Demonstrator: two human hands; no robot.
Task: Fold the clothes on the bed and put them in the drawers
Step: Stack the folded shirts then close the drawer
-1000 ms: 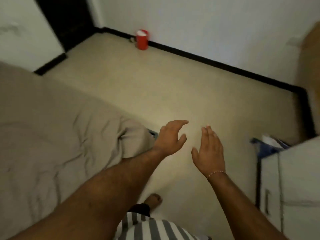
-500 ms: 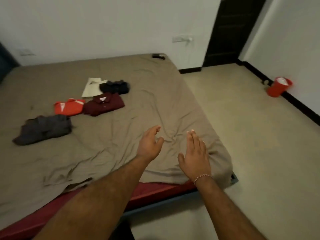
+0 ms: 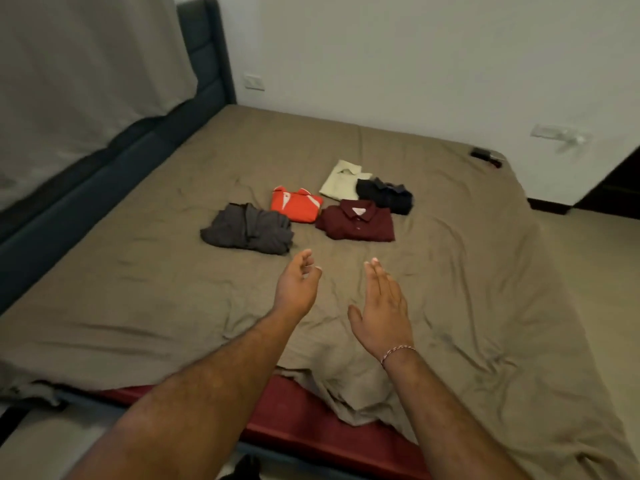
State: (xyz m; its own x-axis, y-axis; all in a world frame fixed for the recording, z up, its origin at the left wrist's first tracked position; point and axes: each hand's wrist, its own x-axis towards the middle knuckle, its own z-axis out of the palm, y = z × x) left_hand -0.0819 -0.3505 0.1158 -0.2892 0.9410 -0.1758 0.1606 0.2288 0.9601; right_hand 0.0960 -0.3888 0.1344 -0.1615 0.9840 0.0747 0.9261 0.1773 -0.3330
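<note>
Both hands, left [image 3: 297,292] and right [image 3: 383,315], hover open and empty over the bed [image 3: 138,299]; five folded shirts [image 3: 356,221] mid-bed, likely still awaiting drawers.

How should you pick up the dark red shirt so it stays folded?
Probably with both hands: slide the left hand and right hand, both open and empty, under the short side edges of the maroon folded shirt, coming from the near side. It lies flat as a rectangle, collar away from you, so lifting from underneath should keep the folds.
</note>
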